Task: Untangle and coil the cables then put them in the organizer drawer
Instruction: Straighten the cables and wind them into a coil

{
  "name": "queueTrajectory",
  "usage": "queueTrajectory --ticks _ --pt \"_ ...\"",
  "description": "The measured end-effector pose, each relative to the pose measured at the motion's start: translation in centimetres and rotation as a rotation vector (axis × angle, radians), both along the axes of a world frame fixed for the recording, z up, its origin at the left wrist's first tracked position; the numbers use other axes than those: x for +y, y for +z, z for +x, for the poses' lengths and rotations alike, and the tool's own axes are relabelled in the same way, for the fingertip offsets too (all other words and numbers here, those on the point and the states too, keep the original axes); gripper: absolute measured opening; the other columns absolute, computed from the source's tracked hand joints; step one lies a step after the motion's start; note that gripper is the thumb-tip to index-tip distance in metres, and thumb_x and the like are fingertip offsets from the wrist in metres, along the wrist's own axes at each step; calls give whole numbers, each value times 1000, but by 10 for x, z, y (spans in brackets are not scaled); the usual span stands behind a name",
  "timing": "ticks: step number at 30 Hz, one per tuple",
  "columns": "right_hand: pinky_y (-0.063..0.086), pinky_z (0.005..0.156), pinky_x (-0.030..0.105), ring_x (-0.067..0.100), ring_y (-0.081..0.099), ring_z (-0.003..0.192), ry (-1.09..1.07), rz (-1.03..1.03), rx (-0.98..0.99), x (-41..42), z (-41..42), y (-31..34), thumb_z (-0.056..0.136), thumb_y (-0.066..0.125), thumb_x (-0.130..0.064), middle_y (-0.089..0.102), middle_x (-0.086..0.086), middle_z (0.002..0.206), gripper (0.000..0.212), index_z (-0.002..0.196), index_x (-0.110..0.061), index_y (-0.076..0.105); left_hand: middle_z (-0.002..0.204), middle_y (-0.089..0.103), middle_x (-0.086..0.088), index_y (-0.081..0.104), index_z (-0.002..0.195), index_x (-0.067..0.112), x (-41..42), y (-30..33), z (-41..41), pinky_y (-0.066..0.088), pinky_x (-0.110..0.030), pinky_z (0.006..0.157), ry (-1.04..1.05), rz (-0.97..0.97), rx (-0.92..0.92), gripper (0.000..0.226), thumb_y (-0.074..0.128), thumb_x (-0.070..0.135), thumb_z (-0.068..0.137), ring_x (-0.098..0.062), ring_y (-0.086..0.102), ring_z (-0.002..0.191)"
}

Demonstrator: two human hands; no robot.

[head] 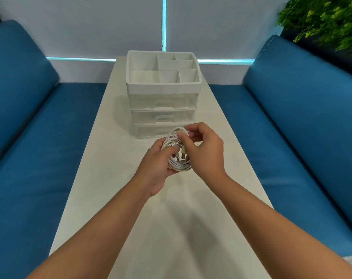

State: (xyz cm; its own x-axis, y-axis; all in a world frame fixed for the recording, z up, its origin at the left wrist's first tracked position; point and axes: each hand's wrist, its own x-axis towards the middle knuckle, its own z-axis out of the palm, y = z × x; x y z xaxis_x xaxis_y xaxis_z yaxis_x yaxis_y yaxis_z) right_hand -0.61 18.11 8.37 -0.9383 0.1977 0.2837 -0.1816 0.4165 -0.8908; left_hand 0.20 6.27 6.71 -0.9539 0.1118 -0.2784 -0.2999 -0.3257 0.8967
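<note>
Head view, frame centre: left hand [157, 164] cradles the white cable bundle [178, 152] to keep loops together, right hand [203, 150] pinches its top strand, just before the shut organizer drawers [164, 117].

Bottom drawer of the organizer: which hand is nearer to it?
Right. The right hand reaches forward, its fingers just in front of the bottom drawer. The left hand grips the cable coil farther back.

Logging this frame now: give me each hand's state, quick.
Left hand: closed, gripping the white cable bundle.
Right hand: closed, pinching a loop at the top of the same bundle.
</note>
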Motion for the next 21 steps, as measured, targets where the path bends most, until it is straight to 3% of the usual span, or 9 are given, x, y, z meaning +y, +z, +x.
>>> queueTrajectory --ticks 5,11,18,21 --pt "56 69 31 12 65 65 22 -169 -207 4 -6 6 78 78 -28 69 0 77 20 94 -19 71 106 68 -8 61 116 19 -3 -1 0 57 -44 86 27 -81 10 28 51 3 95 -24 68 93" --pt "45 50 19 2 60 50 64 -205 -310 11 -12 17 79 78 -22 67 4 73 23 97 -12 68 112 69 -10 60 114 23 0 -7 1 58 -36 75 11 -162 39 28 59 4 94 -23 68 96" --pt "50 55 23 11 63 58 81 -230 -317 15 -17 21 80 76 -19 70 13 79 19 94 -8 70 103 69 -4 59 112 22 3 -6 2 58 -30 69 9 -133 58 34 64 -2 88 -18 67 89" --pt "55 63 31 18 68 64 74 -271 -311 12 -15 16 80 78 -20 70 12 78 21 95 -9 68 101 69 -6 59 110 21 4 -4 -1 57 -32 69 40 -128 35 40 62 -9 84 -20 67 87"
